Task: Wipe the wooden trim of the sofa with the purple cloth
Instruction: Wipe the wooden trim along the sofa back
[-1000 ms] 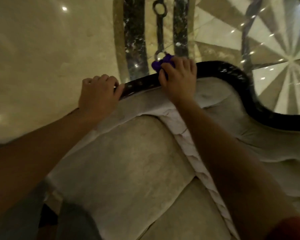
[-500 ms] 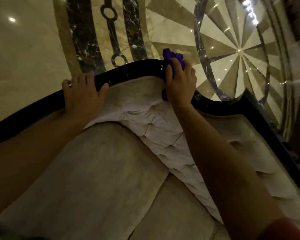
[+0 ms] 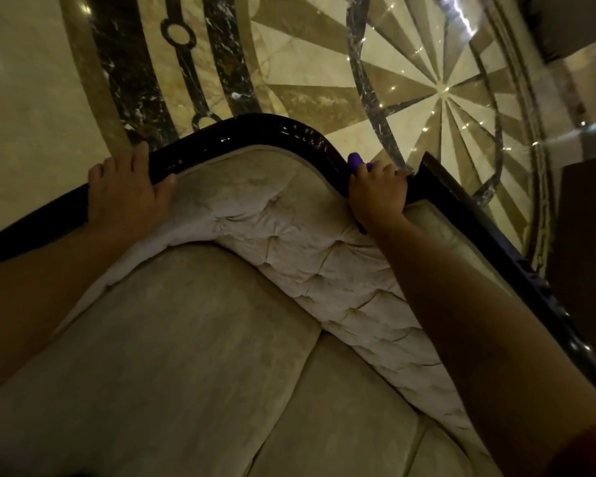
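Note:
The dark glossy wooden trim (image 3: 255,130) curves along the top of the sofa's back, humped in the middle and running down to the right. My right hand (image 3: 379,194) is closed around the purple cloth (image 3: 355,160) and presses it on the trim just right of the hump; only a small purple tip shows above my fingers, plus a sliver below my wrist. My left hand (image 3: 128,191) lies over the trim on the left, fingers draped across its top and thumb on the inner edge.
The cream tufted sofa back (image 3: 289,242) and its cushions (image 3: 186,356) fill the lower view. Beyond the trim lies a polished marble floor (image 3: 427,91) with a starburst inlay. Dark furniture (image 3: 589,270) stands at the right edge.
My right hand has slid the cloth rightward along the trim, from its left part over the hump and down its right side. My left hand stayed on the trim's left part.

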`<state>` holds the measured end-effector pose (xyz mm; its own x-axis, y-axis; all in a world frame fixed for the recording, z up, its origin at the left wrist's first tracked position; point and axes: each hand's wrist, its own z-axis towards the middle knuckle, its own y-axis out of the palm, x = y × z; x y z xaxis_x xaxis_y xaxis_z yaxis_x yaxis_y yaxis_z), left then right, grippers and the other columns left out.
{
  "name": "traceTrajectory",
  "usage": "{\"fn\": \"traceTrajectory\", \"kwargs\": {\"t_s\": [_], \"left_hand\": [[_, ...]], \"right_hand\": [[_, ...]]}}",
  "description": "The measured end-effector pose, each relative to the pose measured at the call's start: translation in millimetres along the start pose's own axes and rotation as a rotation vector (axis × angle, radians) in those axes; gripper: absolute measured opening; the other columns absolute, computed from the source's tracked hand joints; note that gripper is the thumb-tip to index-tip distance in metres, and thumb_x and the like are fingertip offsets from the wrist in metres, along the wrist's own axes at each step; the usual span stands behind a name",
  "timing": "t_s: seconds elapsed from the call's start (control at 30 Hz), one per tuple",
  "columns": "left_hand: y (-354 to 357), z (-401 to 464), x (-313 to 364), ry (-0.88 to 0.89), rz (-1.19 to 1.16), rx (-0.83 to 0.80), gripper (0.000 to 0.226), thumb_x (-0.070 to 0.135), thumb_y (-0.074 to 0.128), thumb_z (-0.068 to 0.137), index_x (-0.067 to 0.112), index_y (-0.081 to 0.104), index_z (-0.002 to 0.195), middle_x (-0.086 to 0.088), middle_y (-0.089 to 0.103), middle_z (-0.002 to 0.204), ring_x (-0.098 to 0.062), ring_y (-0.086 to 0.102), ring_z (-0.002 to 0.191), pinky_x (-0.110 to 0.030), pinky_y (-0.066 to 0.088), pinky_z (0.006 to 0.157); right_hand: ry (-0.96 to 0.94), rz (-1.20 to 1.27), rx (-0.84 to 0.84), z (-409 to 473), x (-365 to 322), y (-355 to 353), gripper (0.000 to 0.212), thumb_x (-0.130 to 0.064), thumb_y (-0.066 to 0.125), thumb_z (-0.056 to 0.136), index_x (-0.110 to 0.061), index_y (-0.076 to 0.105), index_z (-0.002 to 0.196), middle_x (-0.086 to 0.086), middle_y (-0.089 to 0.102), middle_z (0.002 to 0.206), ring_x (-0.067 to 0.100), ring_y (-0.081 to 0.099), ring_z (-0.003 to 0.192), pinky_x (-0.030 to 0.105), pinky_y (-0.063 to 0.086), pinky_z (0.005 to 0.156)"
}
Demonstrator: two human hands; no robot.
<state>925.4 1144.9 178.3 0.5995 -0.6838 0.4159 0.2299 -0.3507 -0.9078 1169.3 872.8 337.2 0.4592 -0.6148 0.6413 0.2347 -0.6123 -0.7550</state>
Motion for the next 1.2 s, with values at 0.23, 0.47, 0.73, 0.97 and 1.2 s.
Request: {"fn": "traceTrajectory", "kwargs": {"t_s": [0.23, 0.47, 0.73, 0.97, 1.2], "left_hand": [[-44, -80, -42, -0.155, -0.111, -0.165, 0.076, 0.026, 0.07, 0.091, -0.003, 0.034, 0.152, -0.028, 0.026, 0.162, -0.045, 0.021, 0.15, -0.056, 0.011, 0.122], [-99, -127, -42, -0.426, -0.397, -0.239, 0.069, 0.032, 0.055, 0.099, 0.011, 0.028, 0.158, -0.01, 0.012, 0.17, -0.029, 0.011, 0.156, -0.048, 0.015, 0.126], [-157, -153, -26, -0.234, -0.52, -0.42, 0.052, 0.028, 0.052, 0.098, 0.012, 0.046, 0.148, -0.014, 0.046, 0.153, -0.034, 0.045, 0.139, -0.045, 0.04, 0.113], [-192, -197, -4, -0.188, -0.706, -0.648, 0.023, 0.033, 0.054, 0.098, 0.023, 0.068, 0.113, -0.015, 0.07, 0.118, -0.029, 0.065, 0.105, -0.039, 0.051, 0.091], [-237, -245, 55, -0.042, -1.028, -0.743, 0.04, 0.04, 0.058, 0.099, 0.023, 0.058, 0.136, -0.004, 0.072, 0.118, -0.021, 0.073, 0.102, -0.04, 0.059, 0.085]], "right_hand": [[-0.035, -0.48, -0.312, -11, -2, -36, 0.061, -0.046, 0.042, 0.105, -0.008, 0.043, 0.152, 0.027, 0.044, 0.157, 0.049, 0.038, 0.146, 0.063, 0.023, 0.123], [-0.143, -0.529, -0.344, -36, -3, -80, 0.045, -0.038, 0.057, 0.104, -0.014, 0.06, 0.142, 0.019, 0.056, 0.15, 0.043, 0.047, 0.14, 0.055, 0.036, 0.119], [-0.018, 0.404, -0.819, -122, -26, -93, 0.035, -0.015, 0.062, 0.099, -0.008, 0.064, 0.133, 0.015, 0.065, 0.127, 0.035, 0.064, 0.115, 0.046, 0.053, 0.1], [-0.009, 1.034, -0.629, -215, -38, -120, 0.02, -0.024, 0.063, 0.095, -0.041, 0.064, 0.104, -0.007, 0.067, 0.096, 0.012, 0.065, 0.085, 0.025, 0.047, 0.061], [0.267, 1.729, -0.298, -336, -47, -187, 0.014, -0.021, 0.064, 0.088, -0.028, 0.073, 0.095, 0.008, 0.075, 0.096, 0.019, 0.072, 0.083, 0.026, 0.059, 0.066]]}}
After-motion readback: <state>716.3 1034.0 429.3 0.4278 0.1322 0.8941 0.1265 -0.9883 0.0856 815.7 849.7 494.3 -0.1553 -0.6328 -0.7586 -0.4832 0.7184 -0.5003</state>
